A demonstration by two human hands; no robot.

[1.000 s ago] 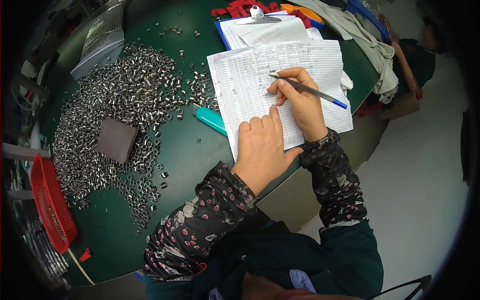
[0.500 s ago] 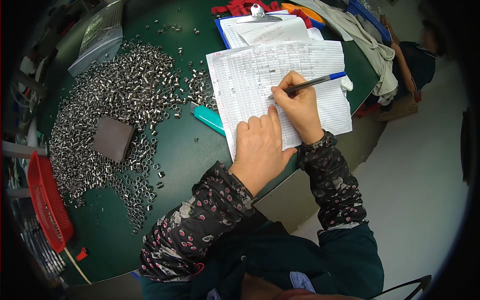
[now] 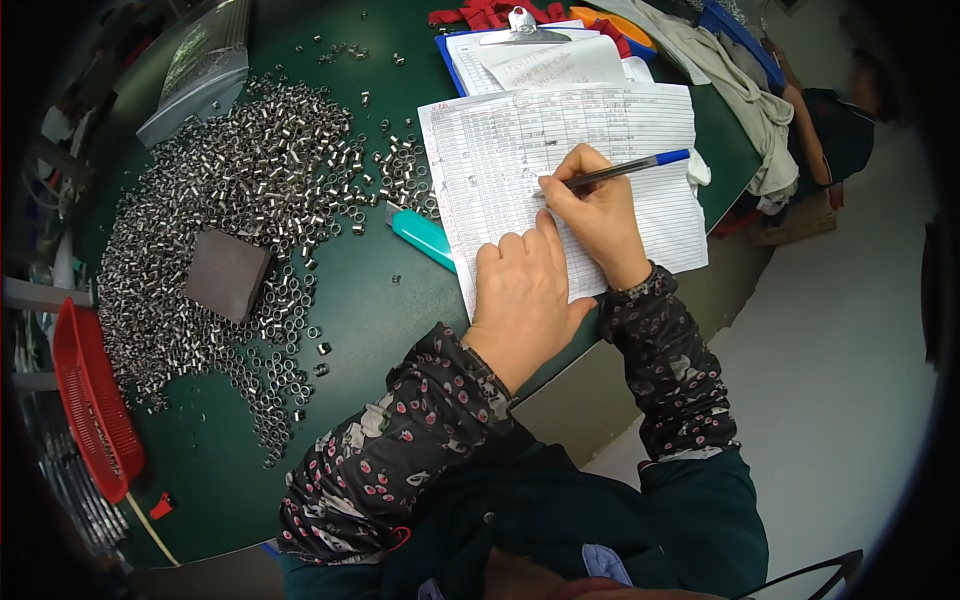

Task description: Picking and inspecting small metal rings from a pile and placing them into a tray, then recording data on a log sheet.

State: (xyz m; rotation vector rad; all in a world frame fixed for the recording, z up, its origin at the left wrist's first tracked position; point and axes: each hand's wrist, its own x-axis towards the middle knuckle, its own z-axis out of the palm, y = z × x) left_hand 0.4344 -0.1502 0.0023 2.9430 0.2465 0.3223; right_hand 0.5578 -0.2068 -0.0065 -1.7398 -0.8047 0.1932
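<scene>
A printed sheet of paper with table rows lies at the right of the green table. My right hand grips a ballpoint pen with a blue cap on its upper end, its tip down at the middle of the sheet. Flat on the sheet's lower left part rests my left hand, fingers stretched out and pressing the paper. A teal utility knife lies just left of the sheet, which covers one end of it. Behind the sheet is a clipboard with more papers.
Small metal rings are heaped across the left of the table, with a brown-grey block on them. A clear plastic bag lies behind, a red basket at the left edge. Beyond the cloth, another person is partly visible.
Both hands keep their places on the sheet, and the pen tip has shifted only very slightly. The whole view has moved a little.
</scene>
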